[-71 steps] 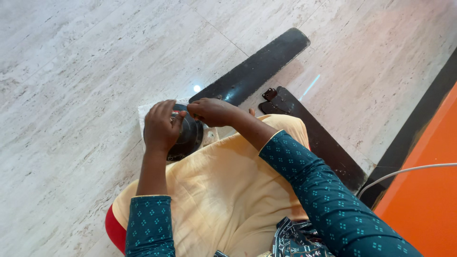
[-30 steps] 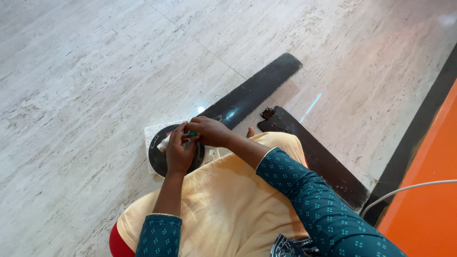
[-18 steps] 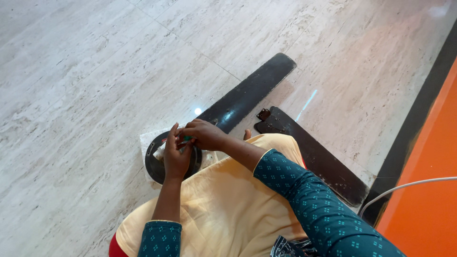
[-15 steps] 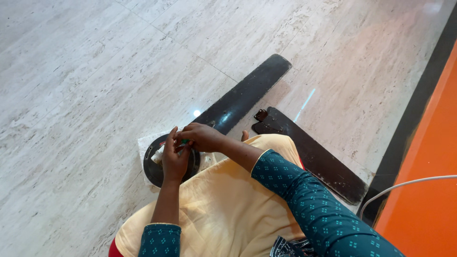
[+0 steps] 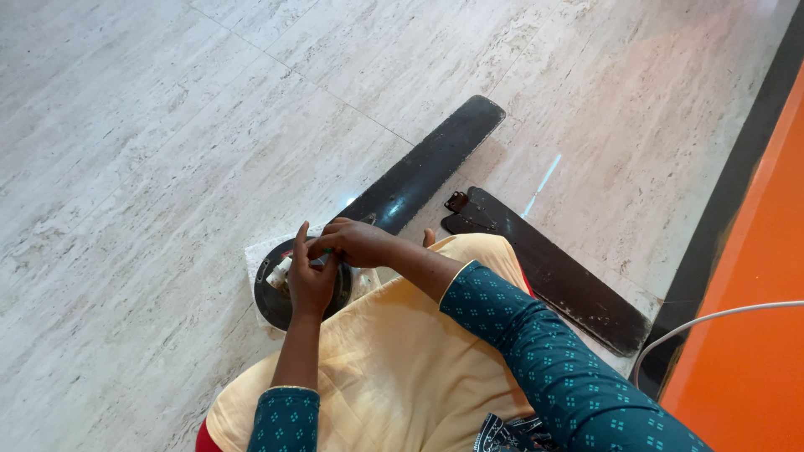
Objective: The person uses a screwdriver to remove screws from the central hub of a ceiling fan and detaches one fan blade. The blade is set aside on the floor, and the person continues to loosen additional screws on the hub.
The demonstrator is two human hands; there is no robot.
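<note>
A black round fan motor housing [image 5: 270,297] sits on a white paper sheet [image 5: 255,251] on the floor by my knee. My left hand [image 5: 307,280] rests over the housing, its fingers around a small white and red piece [image 5: 279,269]. Coming in from the right, my right hand [image 5: 356,241] meets the left one and pinches a small green-tipped object [image 5: 326,251] at the housing's top. What that object is stays unclear. One black fan blade [image 5: 431,159] runs from the housing up to the right.
A second black fan blade [image 5: 548,272] with a metal bracket [image 5: 456,202] lies loose to the right on the pale marble floor [image 5: 126,167]. An orange wall [image 5: 754,335] with a dark skirting and a white cable [image 5: 703,322] stands at the far right.
My left hand has slid from covering the housing's top to its near side, baring the rim. My right hand now pinches a green-tipped object. The view shifted slightly.
</note>
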